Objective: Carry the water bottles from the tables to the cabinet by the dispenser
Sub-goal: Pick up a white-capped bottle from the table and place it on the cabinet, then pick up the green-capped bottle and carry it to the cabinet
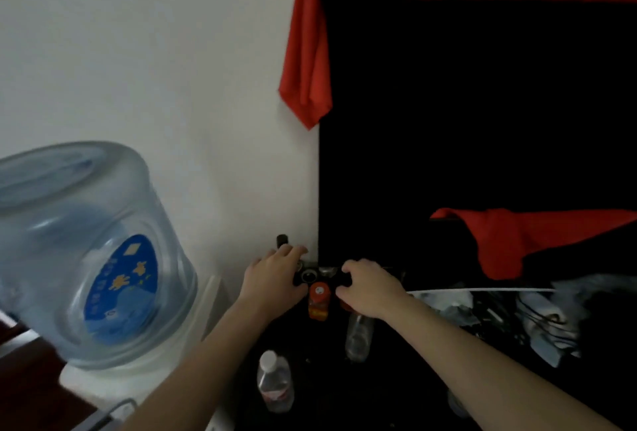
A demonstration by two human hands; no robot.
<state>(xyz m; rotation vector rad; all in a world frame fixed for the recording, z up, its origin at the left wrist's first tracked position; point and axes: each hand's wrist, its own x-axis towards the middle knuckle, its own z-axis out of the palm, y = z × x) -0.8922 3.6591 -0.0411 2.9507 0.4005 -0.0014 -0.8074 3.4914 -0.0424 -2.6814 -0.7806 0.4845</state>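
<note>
Both my hands reach over a dark cabinet top (320, 392) beside the water dispenser (103, 379). My left hand (272, 279) rests on dark bottles at the back by the wall. My right hand (370, 287) is curled over the red-capped top of a clear water bottle (358, 337) standing below it. Between the hands stands an orange-capped bottle (317, 299). A clear water bottle with a white cap and red label (274, 384) stands nearer to me, untouched.
A large blue water jug (79, 251) sits on the dispenser at the left. A black panel (482, 120) draped with red cloth (310, 51) stands behind the cabinet. Cluttered cables and grey items (517, 320) lie at the right.
</note>
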